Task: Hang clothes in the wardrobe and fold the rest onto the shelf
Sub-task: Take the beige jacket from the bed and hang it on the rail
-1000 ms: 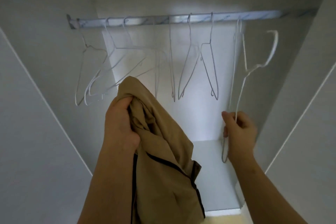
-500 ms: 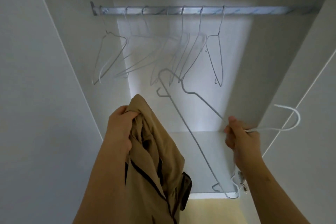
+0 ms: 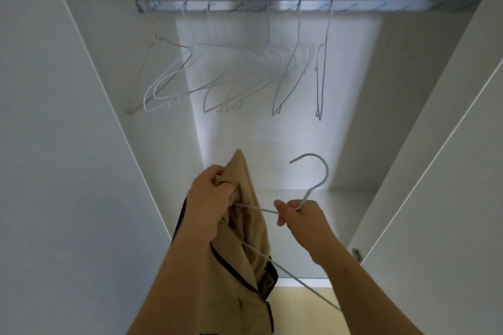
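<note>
My left hand (image 3: 211,196) grips a tan garment (image 3: 245,239) with dark trim by its top edge, the rest hanging down in front of the wardrobe. My right hand (image 3: 299,215) pinches a white wire hanger (image 3: 313,174) just below its hook, hook pointing up. One arm of the hanger runs left into the garment's opening; the other slants down to the right. A metal rail (image 3: 353,5) spans the top of the wardrobe.
Several empty white wire hangers (image 3: 245,73) hang on the left and middle of the rail; its right part is bare. A white shelf (image 3: 348,226) forms the wardrobe floor. Open doors (image 3: 449,171) flank both sides, with a hinge (image 3: 356,254) at lower right.
My right hand turned the hanger hook-up and brought it left to the garment, sliding one arm into it. The view dropped and moved back a little.
</note>
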### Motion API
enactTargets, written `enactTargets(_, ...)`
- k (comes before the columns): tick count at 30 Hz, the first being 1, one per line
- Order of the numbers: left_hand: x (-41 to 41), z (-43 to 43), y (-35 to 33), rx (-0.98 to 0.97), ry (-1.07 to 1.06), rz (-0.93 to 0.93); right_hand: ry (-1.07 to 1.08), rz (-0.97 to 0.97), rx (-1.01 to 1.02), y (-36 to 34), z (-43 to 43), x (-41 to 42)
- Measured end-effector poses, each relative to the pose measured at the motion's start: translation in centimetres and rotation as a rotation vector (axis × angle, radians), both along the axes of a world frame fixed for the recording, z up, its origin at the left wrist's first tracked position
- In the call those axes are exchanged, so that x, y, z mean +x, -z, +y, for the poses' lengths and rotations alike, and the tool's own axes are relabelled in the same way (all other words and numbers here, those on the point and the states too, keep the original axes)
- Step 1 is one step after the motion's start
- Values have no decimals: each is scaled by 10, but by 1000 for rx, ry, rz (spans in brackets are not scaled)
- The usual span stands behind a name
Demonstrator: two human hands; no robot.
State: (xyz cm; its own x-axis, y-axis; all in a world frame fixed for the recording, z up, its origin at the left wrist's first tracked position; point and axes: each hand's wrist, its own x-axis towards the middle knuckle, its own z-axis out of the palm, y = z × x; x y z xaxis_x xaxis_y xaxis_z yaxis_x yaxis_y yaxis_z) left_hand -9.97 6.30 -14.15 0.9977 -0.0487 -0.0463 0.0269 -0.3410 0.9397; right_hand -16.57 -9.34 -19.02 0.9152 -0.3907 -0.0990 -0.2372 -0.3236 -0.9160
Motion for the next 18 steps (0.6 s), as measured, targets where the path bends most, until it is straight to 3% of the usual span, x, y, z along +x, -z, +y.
enactTargets(4, -23, -8, 2, -86, 261, 22, 134, -26, 151, 7, 20, 7)
enactTargets(7, -25, 8, -8, -99, 430, 6, 225, -177, 284, -5, 19, 4)
enactTargets(10, -18, 26, -18, 258, 468, -149, 244, -332, 315, -28, 14, -1)
enactTargets(13, -19, 30, -18, 662, 308, -483, 188, -417, 310, -47, 12, -5)
enactTargets(15, -26, 21, -18, 745, 174, -723, 144, -447, 255, -57, 10, -8)
enactTargets(18, -28, 8, -24, 819, 144, -944, 90, -491, 122, -70, 2, -12)
